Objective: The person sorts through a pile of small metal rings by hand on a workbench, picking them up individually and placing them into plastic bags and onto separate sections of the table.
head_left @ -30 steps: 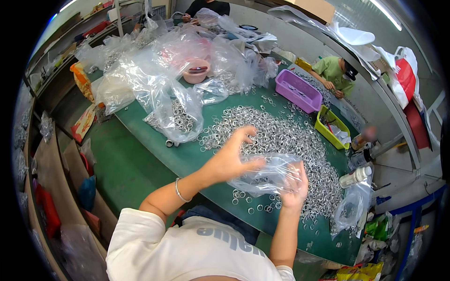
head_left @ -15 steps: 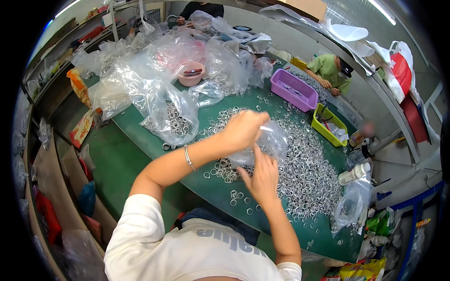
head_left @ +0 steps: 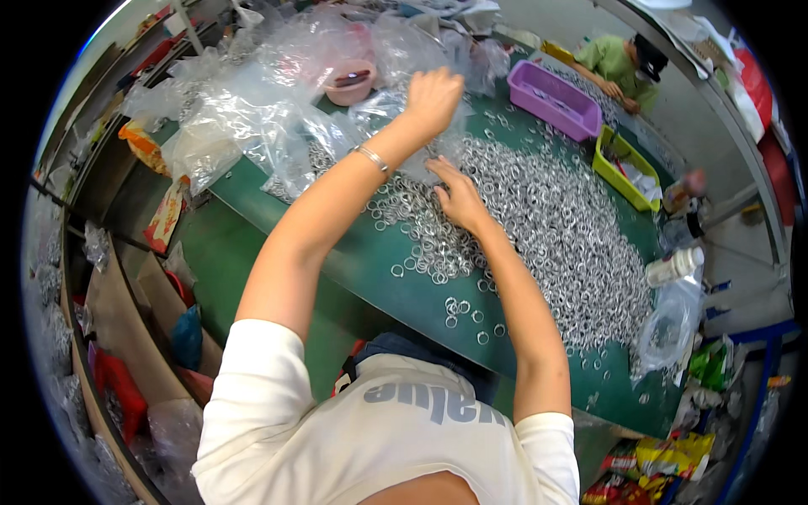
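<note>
My left hand [head_left: 435,101] is closed in a fist, raised over the far side of the ring pile, gripping a clear plastic bag [head_left: 452,139] that hangs below it. Lower and nearer, my right hand [head_left: 461,200] has its fingers stretched toward the bag's lower part and its thumb apart, just over the rings. A wide heap of small silvery metal rings [head_left: 547,244] spreads over the green table [head_left: 370,282]. Several loose rings [head_left: 454,311] lie near the front edge. The bag's contents cannot be made out.
Large clear bags [head_left: 244,126] crowd the left back around a pink bowl [head_left: 351,80]. A purple basket [head_left: 555,101], a yellow-green basket [head_left: 627,172] and a white bottle [head_left: 675,266] line the right side. Beyond the baskets sits a person in green [head_left: 606,63].
My left hand has risen and moved away from me, taking the clear bag along. My right hand has also moved farther forward. The whole view has shifted.
</note>
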Demonstrator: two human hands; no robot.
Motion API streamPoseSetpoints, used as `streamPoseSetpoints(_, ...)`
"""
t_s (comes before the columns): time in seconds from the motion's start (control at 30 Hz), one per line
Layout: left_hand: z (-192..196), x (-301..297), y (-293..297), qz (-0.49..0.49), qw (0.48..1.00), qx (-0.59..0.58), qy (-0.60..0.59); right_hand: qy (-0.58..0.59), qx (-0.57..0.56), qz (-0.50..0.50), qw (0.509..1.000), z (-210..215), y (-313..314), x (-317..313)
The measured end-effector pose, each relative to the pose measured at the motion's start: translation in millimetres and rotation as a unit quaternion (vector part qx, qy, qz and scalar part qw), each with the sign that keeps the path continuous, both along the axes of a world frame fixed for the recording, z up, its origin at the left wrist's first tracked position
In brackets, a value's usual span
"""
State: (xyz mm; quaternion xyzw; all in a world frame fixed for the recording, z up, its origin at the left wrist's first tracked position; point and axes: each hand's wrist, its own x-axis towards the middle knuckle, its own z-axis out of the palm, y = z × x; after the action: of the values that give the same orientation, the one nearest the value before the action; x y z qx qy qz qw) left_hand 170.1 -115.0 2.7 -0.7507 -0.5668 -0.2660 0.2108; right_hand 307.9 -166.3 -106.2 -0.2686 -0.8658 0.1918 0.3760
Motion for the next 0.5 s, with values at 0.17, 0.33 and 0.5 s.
streamPoseSetpoints(0.17, -44, 6, -61, 0.013, 0.992, -0.067, -0.107, 0.185, -0.406, -0.076, 0.892, -4, -77, 51)
streamPoseSetpoints(0.33, -73, 23, -180, -0.182, 0.943, -0.133, -0.245, 0.058, -0.358, -0.208, 0.908, 12, -169, 142)
streamPoseSetpoints(0.5, -125, 34, -251, -0.204, 0.898, -0.282, -0.27, -0.021, -0.222, -0.295, 0.929, 6, -227, 151)
